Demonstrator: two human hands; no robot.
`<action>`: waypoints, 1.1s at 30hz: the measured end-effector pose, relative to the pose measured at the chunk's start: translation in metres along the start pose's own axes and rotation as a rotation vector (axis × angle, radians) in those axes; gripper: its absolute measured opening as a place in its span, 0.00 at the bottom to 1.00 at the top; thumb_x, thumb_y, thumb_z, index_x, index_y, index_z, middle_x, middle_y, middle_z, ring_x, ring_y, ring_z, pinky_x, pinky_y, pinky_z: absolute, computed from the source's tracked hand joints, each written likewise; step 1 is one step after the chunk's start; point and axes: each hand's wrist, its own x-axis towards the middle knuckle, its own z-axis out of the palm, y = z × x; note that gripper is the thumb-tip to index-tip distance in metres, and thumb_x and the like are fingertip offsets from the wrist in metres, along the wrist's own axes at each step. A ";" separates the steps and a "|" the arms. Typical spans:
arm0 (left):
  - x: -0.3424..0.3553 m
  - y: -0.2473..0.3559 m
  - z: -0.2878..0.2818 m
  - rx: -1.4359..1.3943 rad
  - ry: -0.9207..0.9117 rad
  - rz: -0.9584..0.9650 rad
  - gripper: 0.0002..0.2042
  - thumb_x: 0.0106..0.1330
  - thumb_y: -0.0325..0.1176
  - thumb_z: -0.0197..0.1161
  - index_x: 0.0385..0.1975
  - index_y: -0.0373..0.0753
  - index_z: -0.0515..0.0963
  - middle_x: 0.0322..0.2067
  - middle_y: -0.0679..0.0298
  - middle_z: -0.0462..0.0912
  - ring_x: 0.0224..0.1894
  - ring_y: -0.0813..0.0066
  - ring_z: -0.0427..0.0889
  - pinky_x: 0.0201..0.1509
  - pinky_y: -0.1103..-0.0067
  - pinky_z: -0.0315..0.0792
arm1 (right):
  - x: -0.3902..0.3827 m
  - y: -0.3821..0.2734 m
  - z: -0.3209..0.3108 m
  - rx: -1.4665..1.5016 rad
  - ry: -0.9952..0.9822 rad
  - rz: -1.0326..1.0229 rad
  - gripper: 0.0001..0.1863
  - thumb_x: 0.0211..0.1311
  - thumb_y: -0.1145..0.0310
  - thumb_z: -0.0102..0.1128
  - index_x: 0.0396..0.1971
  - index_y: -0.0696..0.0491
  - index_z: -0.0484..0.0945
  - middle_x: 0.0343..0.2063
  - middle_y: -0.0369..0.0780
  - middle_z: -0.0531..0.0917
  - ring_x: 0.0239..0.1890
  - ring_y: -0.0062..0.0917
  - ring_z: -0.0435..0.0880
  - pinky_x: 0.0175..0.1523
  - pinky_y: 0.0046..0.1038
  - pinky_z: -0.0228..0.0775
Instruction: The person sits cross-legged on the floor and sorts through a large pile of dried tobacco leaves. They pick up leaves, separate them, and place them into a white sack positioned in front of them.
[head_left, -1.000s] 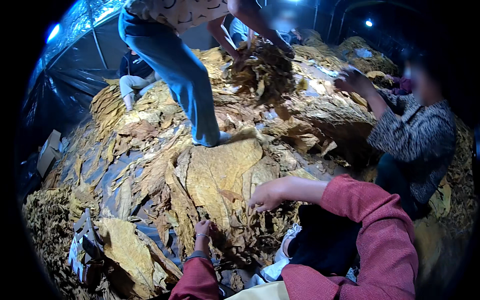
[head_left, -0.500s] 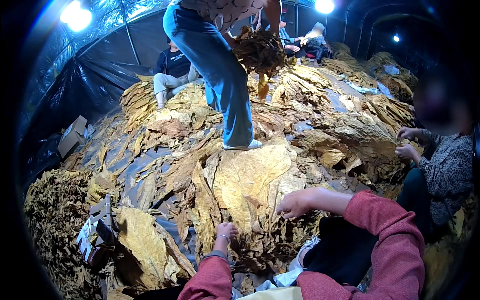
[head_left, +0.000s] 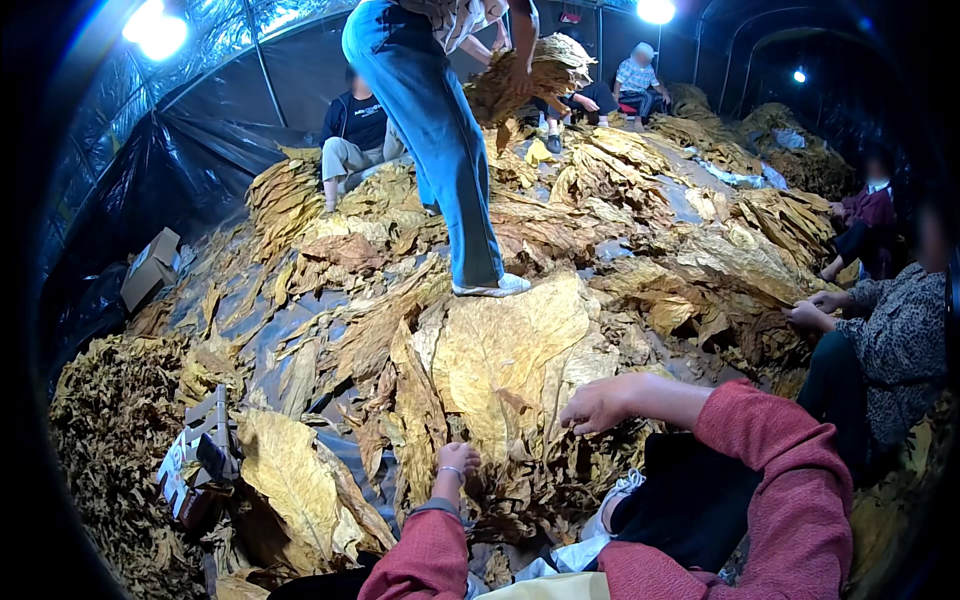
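Broad yellow leaf [head_left: 512, 330] lies ahead and slightly right of my left hand [head_left: 458, 460], ahead-left of my right hand [head_left: 597, 403]; its long axis runs away from me, neither hand clearly nearer. Hands apart from each other, fingers curled; I cannot tell whether either grips anything.

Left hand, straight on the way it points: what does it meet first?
Probably the broad yellow leaf just beyond the left hand, though the depth between them is unclear.
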 end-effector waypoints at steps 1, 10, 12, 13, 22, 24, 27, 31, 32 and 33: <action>0.000 0.001 -0.003 -0.022 -0.025 -0.001 0.09 0.61 0.31 0.44 0.20 0.40 0.64 0.13 0.70 0.64 0.11 0.79 0.66 0.10 0.86 0.58 | 0.001 -0.001 -0.001 0.003 0.001 -0.001 0.16 0.53 0.62 0.50 0.39 0.55 0.72 0.33 0.48 0.77 0.38 0.39 0.74 0.43 0.34 0.66; -0.011 0.006 0.011 -0.025 0.055 0.013 0.10 0.61 0.29 0.45 0.16 0.40 0.62 0.11 0.70 0.63 0.08 0.83 0.60 0.08 0.88 0.51 | 0.003 0.006 0.004 0.010 -0.035 0.002 0.17 0.53 0.62 0.50 0.40 0.56 0.71 0.35 0.47 0.76 0.39 0.40 0.74 0.43 0.34 0.66; -0.013 0.007 0.014 0.018 0.090 0.023 0.09 0.60 0.29 0.46 0.17 0.40 0.63 0.12 0.68 0.65 0.09 0.83 0.62 0.08 0.88 0.52 | 0.003 0.007 0.005 0.016 -0.026 0.002 0.17 0.53 0.62 0.50 0.41 0.56 0.71 0.35 0.47 0.76 0.39 0.39 0.74 0.43 0.35 0.66; -0.013 0.007 0.011 0.015 0.083 0.023 0.09 0.60 0.29 0.46 0.18 0.39 0.64 0.12 0.68 0.66 0.09 0.82 0.63 0.08 0.87 0.53 | 0.003 0.006 0.004 0.021 -0.022 0.001 0.17 0.53 0.62 0.50 0.41 0.56 0.71 0.35 0.47 0.76 0.39 0.39 0.74 0.44 0.35 0.66; -0.008 0.003 0.005 -0.001 0.069 0.028 0.07 0.59 0.29 0.47 0.20 0.37 0.67 0.14 0.65 0.70 0.11 0.79 0.69 0.09 0.88 0.56 | 0.001 0.003 0.000 0.025 -0.039 0.016 0.17 0.53 0.62 0.49 0.41 0.55 0.71 0.36 0.46 0.76 0.40 0.39 0.74 0.44 0.34 0.66; -0.005 0.001 0.002 -0.011 0.055 0.028 0.07 0.59 0.29 0.47 0.21 0.37 0.67 0.14 0.65 0.70 0.11 0.79 0.69 0.09 0.87 0.57 | 0.002 0.003 0.000 0.029 -0.042 0.022 0.17 0.53 0.62 0.50 0.42 0.54 0.71 0.36 0.46 0.76 0.40 0.39 0.74 0.44 0.33 0.66; -0.003 -0.001 0.002 -0.002 0.056 0.030 0.07 0.59 0.29 0.47 0.21 0.37 0.67 0.15 0.64 0.71 0.11 0.79 0.69 0.09 0.87 0.57 | 0.002 0.005 0.001 0.033 -0.044 0.023 0.18 0.53 0.62 0.50 0.42 0.54 0.71 0.37 0.47 0.76 0.41 0.39 0.74 0.45 0.33 0.66; 0.001 -0.003 -0.002 0.082 0.084 0.036 0.06 0.59 0.31 0.48 0.25 0.36 0.69 0.18 0.63 0.74 0.15 0.74 0.74 0.12 0.84 0.64 | 0.003 0.007 0.003 0.032 -0.033 0.016 0.18 0.53 0.61 0.50 0.43 0.54 0.71 0.37 0.47 0.76 0.41 0.39 0.74 0.45 0.33 0.66; 0.002 -0.004 -0.007 0.109 0.088 0.035 0.07 0.59 0.32 0.48 0.27 0.36 0.70 0.19 0.62 0.75 0.17 0.72 0.76 0.14 0.82 0.68 | 0.005 0.006 0.003 0.029 -0.028 0.012 0.18 0.53 0.61 0.50 0.43 0.54 0.71 0.37 0.47 0.76 0.41 0.39 0.74 0.45 0.33 0.66; 0.001 -0.004 -0.006 0.107 0.080 0.034 0.07 0.59 0.32 0.48 0.27 0.36 0.70 0.19 0.62 0.75 0.17 0.72 0.76 0.14 0.83 0.67 | 0.005 0.007 0.004 0.027 -0.022 0.001 0.17 0.54 0.62 0.50 0.42 0.54 0.70 0.36 0.47 0.76 0.40 0.40 0.74 0.45 0.34 0.65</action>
